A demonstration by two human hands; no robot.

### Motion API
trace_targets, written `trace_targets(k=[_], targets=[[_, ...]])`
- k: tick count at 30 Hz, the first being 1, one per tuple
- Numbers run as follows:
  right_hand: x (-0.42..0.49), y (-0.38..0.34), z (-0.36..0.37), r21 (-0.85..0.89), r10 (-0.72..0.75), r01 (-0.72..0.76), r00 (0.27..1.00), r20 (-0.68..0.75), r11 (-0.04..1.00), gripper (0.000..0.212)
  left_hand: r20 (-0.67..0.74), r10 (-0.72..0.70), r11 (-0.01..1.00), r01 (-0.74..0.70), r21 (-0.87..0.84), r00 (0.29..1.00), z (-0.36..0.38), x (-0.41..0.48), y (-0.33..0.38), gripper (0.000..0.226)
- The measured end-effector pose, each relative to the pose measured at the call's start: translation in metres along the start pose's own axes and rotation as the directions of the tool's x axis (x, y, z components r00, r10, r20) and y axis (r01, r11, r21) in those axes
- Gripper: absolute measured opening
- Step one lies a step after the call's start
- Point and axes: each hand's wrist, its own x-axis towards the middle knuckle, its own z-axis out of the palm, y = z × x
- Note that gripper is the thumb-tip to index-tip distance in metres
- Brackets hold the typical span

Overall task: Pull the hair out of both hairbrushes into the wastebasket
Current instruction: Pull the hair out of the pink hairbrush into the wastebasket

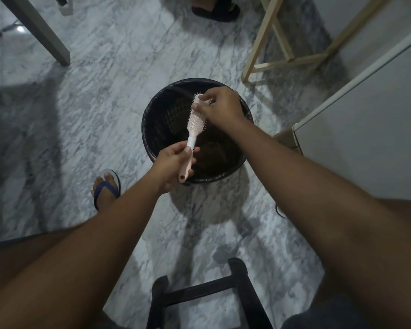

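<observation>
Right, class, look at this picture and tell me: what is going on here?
A person holds a pink hairbrush over a black wastebasket on the marble floor. The left hand grips the handle; the right hand pinches at the bristles near the brush's tip. A brownish clump, likely hair, lies in the basket. No second brush is in view.
</observation>
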Motion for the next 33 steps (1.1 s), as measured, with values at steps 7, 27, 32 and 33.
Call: trace_targets(k=[7,27,32,33], targets=[[0.005,-0.001,-0.005,-0.145,-0.019,0.007,0.997,-0.079,0.989,0.020,0.019,-0.028,0.999,0.029,-0.017,0.999,0.004,-0.001,-0.001,0.028],[0.002,-0.011,-0.034,0.597,0.052,0.082,0.978,-0.203,0.798,0.014,-0.034,-0.064,0.994,0.061,-0.090,0.997,-0.001,0.002,-0.004,0.025],[0.003,0.003,-0.024,0.386,0.057,0.025,0.978,-0.200,0.922,0.013,-0.020,-0.047,0.991,0.044,-0.130,0.999,0.001,0.002,0.003,0.026],[0.001,0.006,-0.020,0.280,0.002,0.032,0.993,-0.118,0.959,0.014,-0.014,-0.041,0.991,0.039,-0.126,0.999,0.002,0.002,0.004,0.027]])
